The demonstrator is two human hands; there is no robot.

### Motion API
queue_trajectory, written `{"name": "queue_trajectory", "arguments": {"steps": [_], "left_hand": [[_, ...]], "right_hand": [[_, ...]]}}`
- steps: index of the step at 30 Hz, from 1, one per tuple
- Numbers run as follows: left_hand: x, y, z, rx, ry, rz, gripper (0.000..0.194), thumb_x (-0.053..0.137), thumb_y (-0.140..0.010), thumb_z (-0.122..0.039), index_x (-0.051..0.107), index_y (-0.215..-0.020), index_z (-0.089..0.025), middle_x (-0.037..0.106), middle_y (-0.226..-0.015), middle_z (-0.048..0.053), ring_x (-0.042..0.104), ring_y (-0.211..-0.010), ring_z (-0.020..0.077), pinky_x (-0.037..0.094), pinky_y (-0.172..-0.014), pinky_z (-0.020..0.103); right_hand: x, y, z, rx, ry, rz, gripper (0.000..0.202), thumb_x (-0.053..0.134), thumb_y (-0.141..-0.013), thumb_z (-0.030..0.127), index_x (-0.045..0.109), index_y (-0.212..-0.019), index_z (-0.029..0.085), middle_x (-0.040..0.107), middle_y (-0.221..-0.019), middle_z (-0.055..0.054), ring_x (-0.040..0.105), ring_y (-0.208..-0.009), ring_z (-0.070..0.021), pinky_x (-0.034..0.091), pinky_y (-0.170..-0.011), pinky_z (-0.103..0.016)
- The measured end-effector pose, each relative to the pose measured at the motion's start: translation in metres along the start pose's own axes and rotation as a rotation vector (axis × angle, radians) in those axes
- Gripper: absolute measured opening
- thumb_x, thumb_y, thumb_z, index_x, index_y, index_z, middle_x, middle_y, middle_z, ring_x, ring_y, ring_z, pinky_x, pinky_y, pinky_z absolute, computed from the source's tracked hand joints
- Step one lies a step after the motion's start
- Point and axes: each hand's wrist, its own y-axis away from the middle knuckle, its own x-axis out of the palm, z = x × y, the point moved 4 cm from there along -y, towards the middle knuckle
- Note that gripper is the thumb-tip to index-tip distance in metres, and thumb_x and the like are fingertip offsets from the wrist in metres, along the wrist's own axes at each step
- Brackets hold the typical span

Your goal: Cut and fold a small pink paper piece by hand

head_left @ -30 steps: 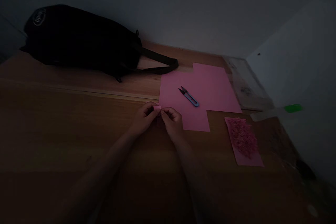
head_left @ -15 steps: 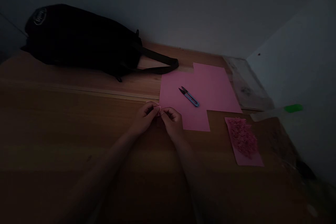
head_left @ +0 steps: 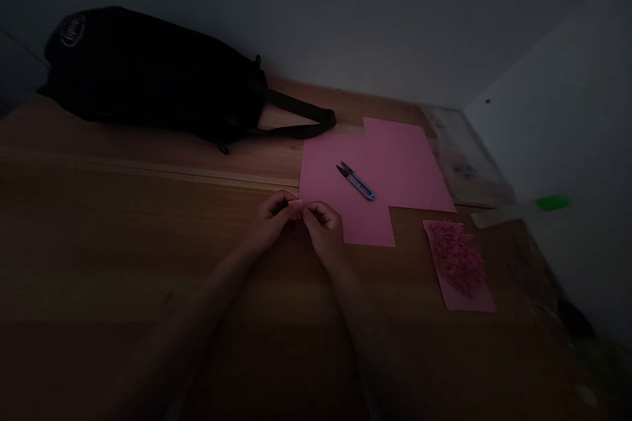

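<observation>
Between my two hands is a small pink piece of paper, partly covered by the fingertips. My left hand pinches its left side with thumb and fingers. On its right side my right hand pinches it the same way. Just beyond and to the right lies a large pink paper sheet with stepped edges. Thread snips with blue-grey handles rest on that sheet, blades pointing up and left.
A black bag with a loop strap lies along the wall at the back left. At right, shredded pink bits are heaped on a small pink sheet. Beyond are a bright green object and clear plastic near the wall.
More of the small pink paper now shows between my fingertips, and its shape looks flatter. Both hands stay in nearly the same place.
</observation>
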Motion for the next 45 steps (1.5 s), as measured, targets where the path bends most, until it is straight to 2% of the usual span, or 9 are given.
{"name": "queue_trajectory", "arguments": {"steps": [12, 21, 37, 45], "left_hand": [[-0.0003, -0.0001, -0.0001, 0.008, -0.039, 0.020, 0.014, 0.057, -0.072, -0.025, 0.053, -0.061, -0.017, 0.050, -0.057, -0.003, 0.047, -0.057, 0.0102, 0.038, -0.058, 0.023], [-0.0010, -0.0003, 0.0005, 0.016, -0.055, 0.007, 0.013, 0.056, -0.072, -0.024, 0.054, -0.061, -0.017, 0.049, -0.058, -0.004, 0.046, -0.057, 0.0097, 0.037, -0.058, 0.022], [-0.0006, -0.0010, 0.0009, 0.022, -0.070, -0.001, 0.013, 0.055, -0.074, -0.025, 0.054, -0.064, -0.018, 0.050, -0.060, -0.003, 0.047, -0.058, 0.0091, 0.040, -0.058, 0.022], [0.0005, -0.0009, -0.0001, 0.010, -0.046, 0.017, 0.014, 0.055, -0.074, -0.027, 0.053, -0.063, -0.018, 0.050, -0.059, -0.003, 0.047, -0.056, 0.0093, 0.040, -0.056, 0.022]], "right_hand": [[0.0006, 0.0007, -0.0031, 0.028, -0.018, 0.029, 0.015, 0.053, -0.071, 0.030, 0.052, -0.061, 0.019, 0.050, -0.054, 0.004, 0.046, -0.048, -0.0093, 0.038, -0.045, -0.021], [-0.0006, 0.0006, 0.0039, -0.025, 0.056, 0.015, 0.015, 0.052, -0.072, 0.026, 0.052, -0.059, 0.019, 0.049, -0.053, 0.004, 0.046, -0.051, -0.0098, 0.038, -0.049, -0.021], [-0.0003, 0.0006, -0.0012, 0.007, 0.051, 0.052, 0.020, 0.053, -0.076, 0.034, 0.053, -0.063, 0.018, 0.048, -0.052, 0.004, 0.045, -0.048, -0.0089, 0.036, -0.046, -0.021], [0.0001, 0.0004, 0.0024, -0.022, 0.091, 0.049, 0.023, 0.051, -0.077, 0.036, 0.052, -0.060, 0.020, 0.048, -0.050, 0.004, 0.045, -0.048, -0.0096, 0.036, -0.046, -0.021]]}}
